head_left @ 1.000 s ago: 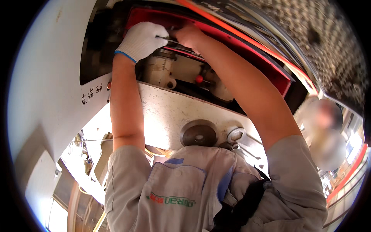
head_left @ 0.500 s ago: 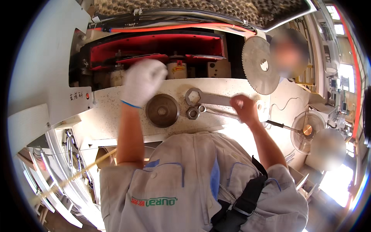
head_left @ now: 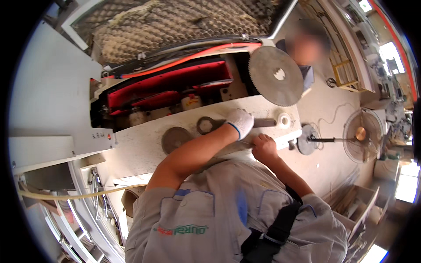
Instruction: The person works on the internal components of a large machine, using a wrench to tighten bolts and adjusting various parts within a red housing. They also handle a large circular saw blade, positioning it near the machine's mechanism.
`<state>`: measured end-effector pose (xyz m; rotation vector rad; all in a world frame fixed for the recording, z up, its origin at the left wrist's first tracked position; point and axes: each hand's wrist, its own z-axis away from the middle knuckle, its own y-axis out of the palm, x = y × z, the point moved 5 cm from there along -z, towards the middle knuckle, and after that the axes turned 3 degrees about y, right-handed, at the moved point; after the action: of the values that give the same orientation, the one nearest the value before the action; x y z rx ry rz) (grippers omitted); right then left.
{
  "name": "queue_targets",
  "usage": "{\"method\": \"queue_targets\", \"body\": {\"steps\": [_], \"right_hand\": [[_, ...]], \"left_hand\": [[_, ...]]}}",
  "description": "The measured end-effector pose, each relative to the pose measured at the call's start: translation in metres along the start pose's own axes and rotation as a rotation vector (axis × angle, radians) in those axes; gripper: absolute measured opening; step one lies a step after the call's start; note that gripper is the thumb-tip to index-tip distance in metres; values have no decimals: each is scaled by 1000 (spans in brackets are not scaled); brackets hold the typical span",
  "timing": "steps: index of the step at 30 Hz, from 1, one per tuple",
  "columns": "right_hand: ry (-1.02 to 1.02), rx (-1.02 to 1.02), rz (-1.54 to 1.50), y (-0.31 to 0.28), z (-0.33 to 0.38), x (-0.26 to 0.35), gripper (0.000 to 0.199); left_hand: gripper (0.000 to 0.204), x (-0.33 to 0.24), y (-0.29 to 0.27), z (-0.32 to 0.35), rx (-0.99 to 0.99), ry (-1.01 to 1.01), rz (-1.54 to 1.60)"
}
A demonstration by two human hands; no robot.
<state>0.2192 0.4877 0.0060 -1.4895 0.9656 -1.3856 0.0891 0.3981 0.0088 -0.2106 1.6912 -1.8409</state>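
My left hand (head_left: 240, 122), in a white glove with a blue cuff, lies over the handle of a large ring wrench (head_left: 205, 125). Its fingers look curled, but their tips are hidden. Just to its right and nearer my body, my bare right hand (head_left: 264, 149) is closed. A thin metal rod seems to run to its fingers, too blurred to name. A round metal flange (head_left: 174, 139) is partly behind my left forearm. Past the wrench handle's right end lies a white ring (head_left: 284, 120).
A large toothed saw blade (head_left: 263, 79) stands at the ledge's far right. Behind the pale machine ledge (head_left: 131, 149) is a red-lined recess (head_left: 144, 94) with spindles. Another person (head_left: 307, 48) is beyond the blade. A floor fan (head_left: 362, 136) stands at right; an orange hose (head_left: 193, 57) crosses above.
My left hand has come down from in front of the recess, to the right, onto the wrench handle. My right hand has moved slightly nearer my body. The view has tilted.
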Motion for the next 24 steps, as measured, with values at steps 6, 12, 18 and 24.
{"method": "queue_targets", "body": {"steps": [6,12,18,24], "right_hand": [[130,-73,-115,-16,17,-4,12],[195,27,-172,-18,10,-19,11],[225,69,-228,-22,-4,-13,10],[289,37,-264,-25,-5,-14,9]], "left_hand": [[33,-20,-17,6,69,71,-126],[30,-5,-22,9,26,132,7],[21,23,-26,3,29,9,204],[27,112,-177,95,-735,12,447]]}}
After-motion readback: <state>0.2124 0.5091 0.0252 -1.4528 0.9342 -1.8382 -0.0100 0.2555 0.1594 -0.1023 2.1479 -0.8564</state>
